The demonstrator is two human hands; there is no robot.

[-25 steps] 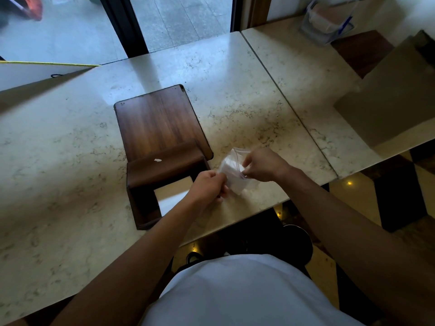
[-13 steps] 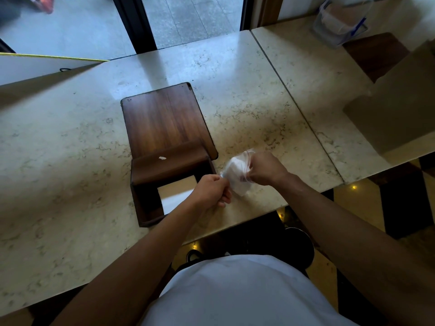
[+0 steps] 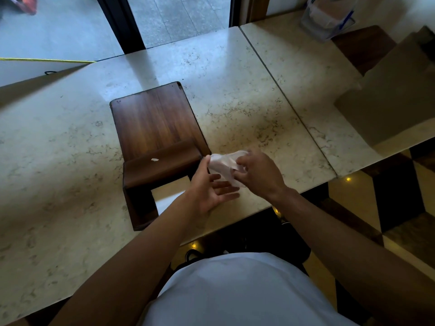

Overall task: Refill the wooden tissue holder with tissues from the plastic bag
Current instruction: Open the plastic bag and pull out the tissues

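Right grip point(image 3: 255, 176) around blurred plastic bag point(image 3: 223, 165), contents unclear; left grip point(image 3: 211, 191) wide.

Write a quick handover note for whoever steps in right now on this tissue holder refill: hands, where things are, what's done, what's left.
Right hand: gripping the plastic bag of tissues, just above the marble table.
Left hand: open, fingers spread, beside and under the bag, not gripping.
Wooden tissue holder: flat on the table, left of the bag, its near opening showing something pale inside.
Done: bag is in hand at the holder.
Left: pull the tissues out and load them into the holder.
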